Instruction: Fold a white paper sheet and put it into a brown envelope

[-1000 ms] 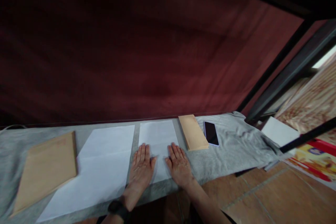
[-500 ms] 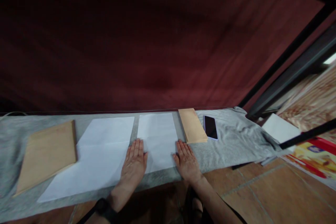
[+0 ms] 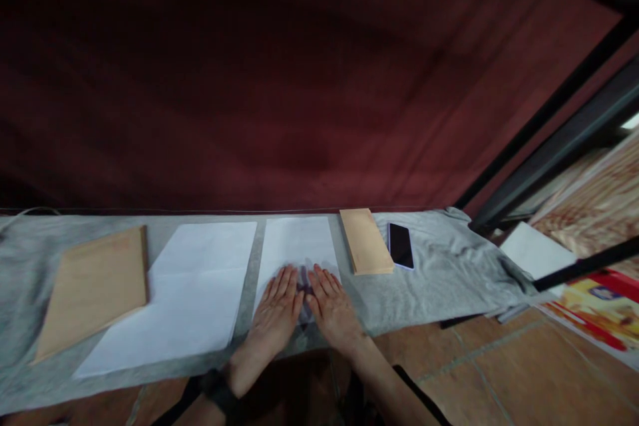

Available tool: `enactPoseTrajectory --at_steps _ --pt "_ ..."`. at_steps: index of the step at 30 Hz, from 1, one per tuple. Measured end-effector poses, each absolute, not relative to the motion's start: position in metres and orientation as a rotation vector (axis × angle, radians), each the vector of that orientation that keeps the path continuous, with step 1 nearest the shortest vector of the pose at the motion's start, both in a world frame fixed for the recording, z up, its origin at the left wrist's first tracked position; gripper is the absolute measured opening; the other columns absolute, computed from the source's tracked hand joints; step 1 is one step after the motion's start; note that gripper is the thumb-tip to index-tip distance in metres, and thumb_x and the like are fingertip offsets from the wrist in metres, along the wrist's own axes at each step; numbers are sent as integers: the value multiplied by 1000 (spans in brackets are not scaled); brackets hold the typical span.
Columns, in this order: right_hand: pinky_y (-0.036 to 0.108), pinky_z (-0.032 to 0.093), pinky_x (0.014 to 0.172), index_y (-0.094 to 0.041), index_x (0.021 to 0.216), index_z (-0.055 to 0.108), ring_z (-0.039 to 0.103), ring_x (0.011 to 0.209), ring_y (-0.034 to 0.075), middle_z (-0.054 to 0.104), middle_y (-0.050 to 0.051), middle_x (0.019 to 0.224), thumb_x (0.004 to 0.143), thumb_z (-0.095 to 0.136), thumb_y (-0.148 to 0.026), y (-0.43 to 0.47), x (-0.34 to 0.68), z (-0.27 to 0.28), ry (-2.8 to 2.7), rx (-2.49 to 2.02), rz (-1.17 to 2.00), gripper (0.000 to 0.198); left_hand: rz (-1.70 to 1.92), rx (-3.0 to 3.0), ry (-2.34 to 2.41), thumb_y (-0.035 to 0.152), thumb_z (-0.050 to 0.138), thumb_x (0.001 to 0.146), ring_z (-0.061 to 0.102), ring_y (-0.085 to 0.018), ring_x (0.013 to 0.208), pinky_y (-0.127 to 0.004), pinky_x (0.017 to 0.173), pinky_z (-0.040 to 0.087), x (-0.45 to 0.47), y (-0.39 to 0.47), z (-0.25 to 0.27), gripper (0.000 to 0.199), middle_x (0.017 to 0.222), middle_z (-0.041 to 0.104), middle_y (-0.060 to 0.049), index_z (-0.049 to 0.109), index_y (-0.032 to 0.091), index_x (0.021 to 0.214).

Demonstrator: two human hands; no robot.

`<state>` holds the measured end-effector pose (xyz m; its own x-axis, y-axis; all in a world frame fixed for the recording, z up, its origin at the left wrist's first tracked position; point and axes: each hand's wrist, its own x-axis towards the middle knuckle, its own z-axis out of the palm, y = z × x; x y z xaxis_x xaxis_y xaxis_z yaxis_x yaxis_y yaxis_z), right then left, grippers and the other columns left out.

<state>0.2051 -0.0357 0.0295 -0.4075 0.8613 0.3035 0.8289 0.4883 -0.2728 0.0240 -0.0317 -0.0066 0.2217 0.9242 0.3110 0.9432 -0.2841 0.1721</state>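
A white sheet of paper [image 3: 299, 239] lies in front of me on a grey cloth. My left hand [image 3: 279, 306] rests flat on its near left part, fingers stretched forward. Beside it, my right hand [image 3: 332, 306] lies palm down on the near right part, fingers also extended. The thumbs almost meet near the middle of the sheet. Both hands hide the paper's near portion. To the left are more white sheets [image 3: 200, 286] with a crease across them. A stack of brown envelopes [image 3: 367, 239] sits just right of the sheet.
A large brown envelope stack [image 3: 94, 286] overlaps the left sheets. A phone [image 3: 401, 245] lies right of the small envelopes on the grey cloth [image 3: 449, 273]. Behind hangs a dark red curtain [image 3: 299, 113]. Dark metal bars [image 3: 544, 113] stand at the right, above tiled floor.
Both hands have moved inward from the sheet's left and right edges to its near middle, where they now lie close together. The paper stays in about the same place.
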Motion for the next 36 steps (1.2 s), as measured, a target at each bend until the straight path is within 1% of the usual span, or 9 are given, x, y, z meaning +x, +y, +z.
enactPoseTrajectory --at_steps 3,7,13,18,22,26,30,36 --pt "40 37 118 -16 150 42 36 146 21 39 8 157 105 35 -33 -19 203 32 -2275 -1463 130 49 -628 -2322 -1971 36 27 99 32 -27 148 -47 119 31 9 -7 3 61 157 39 -17 36 6 152" --pt "40 38 117 -14 150 43 38 145 20 42 9 155 105 32 -30 6 193 32 -2203 -1494 132 48 -672 -2261 -2001 36 28 99 30 -28 149 -49 120 29 5 13 14 61 158 38 -17 34 7 152" --pt "41 35 119 -15 149 45 39 144 20 42 8 155 106 30 -33 34 161 27 -2215 -1406 155 48 -512 -2364 -1861 23 27 98 23 -24 152 -46 122 25 18 22 15 56 160 36 -12 39 10 151" --pt "43 33 119 -16 148 46 39 144 21 44 9 154 107 29 -36 49 144 16 -2246 -1394 162 48 -365 -2379 -1908 19 25 97 24 -27 151 -47 121 26 11 30 14 56 159 37 -13 40 9 150" --pt "44 30 119 -18 147 48 39 144 22 45 9 154 107 33 -40 55 142 6 -2220 -1433 117 48 -292 -2343 -1984 20 27 97 26 -27 150 -48 120 27 8 31 11 56 159 36 -14 40 9 150" --pt "45 29 119 -17 148 46 39 144 24 43 10 154 106 35 -40 59 149 -1 -2212 -1474 44 49 -350 -2265 -1999 24 28 98 28 -27 150 -47 121 27 9 31 5 56 158 36 -17 40 7 150" --pt "45 30 118 -13 150 42 38 144 26 43 13 154 105 38 -39 65 162 -6 -2165 -1546 -61 52 -421 -2162 -2060 34 32 99 32 -29 148 -47 120 30 8 32 -2 60 156 37 -21 40 1 148" --pt "45 30 118 -5 150 41 40 143 28 41 18 155 104 39 -37 69 178 -12 -2106 -1627 -131 55 -452 -2048 -2123 36 31 98 39 -32 144 -48 119 32 4 37 -10 62 154 40 -24 43 -3 145"
